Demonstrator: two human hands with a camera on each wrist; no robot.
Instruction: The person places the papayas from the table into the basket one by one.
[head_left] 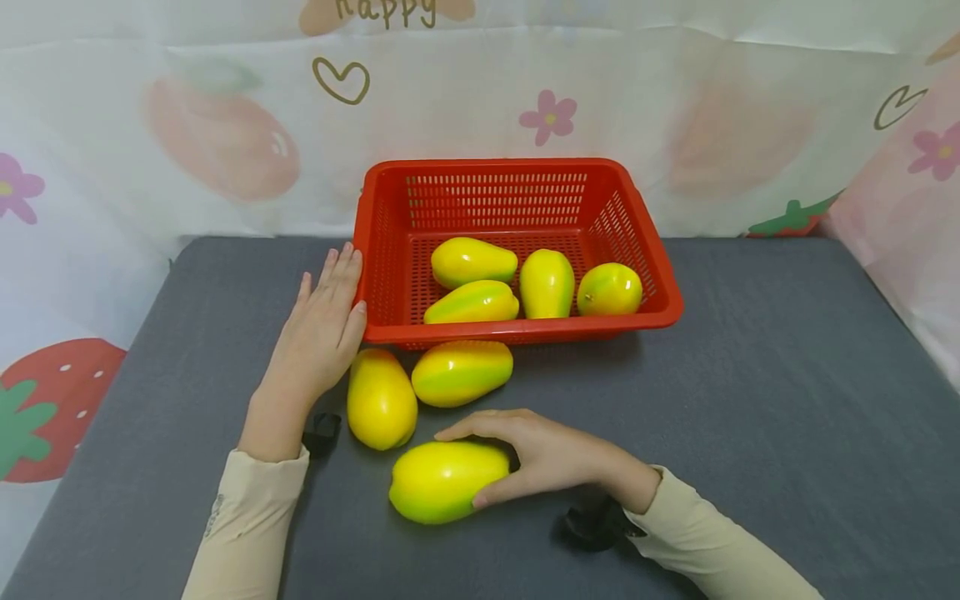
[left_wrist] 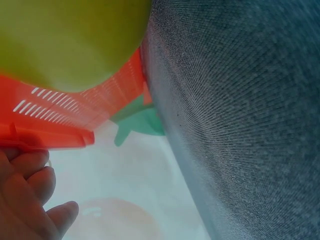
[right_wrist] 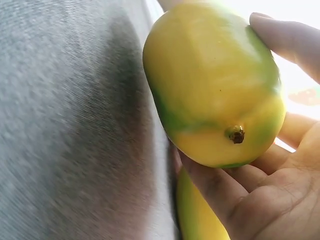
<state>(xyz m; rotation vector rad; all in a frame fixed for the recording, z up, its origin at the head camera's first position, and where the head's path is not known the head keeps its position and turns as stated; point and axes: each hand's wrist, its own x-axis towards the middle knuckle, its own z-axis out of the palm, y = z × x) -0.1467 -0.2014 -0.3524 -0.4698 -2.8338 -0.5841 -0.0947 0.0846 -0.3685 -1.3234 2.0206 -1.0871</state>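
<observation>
A pale sleeve [head_left: 251, 525] lies nearest, leading to the left hand [head_left: 318, 333], its straight fingers against the red basket [head_left: 525, 331], probably steadying it. Rightward, a yellow-green fruit [head_left: 442, 483] sits gripped between the right hand's [head_left: 551, 454] thumb and fingers; its glossy skin likely wants a wide, even hold. Farther back, two loose fruits [head_left: 382, 400] obstruct a low path to the basket, where four more fruits [head_left: 474, 261] lie.

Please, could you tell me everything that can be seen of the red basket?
The red basket looks like plastic: rectangular and open-topped, with slotted walls, a perforated floor and a smooth, rounded rim. It stands upright at the far side of the grey table, before a printed cloth. Four yellow-green fruits lie inside. The left hand touches its left side.
</observation>
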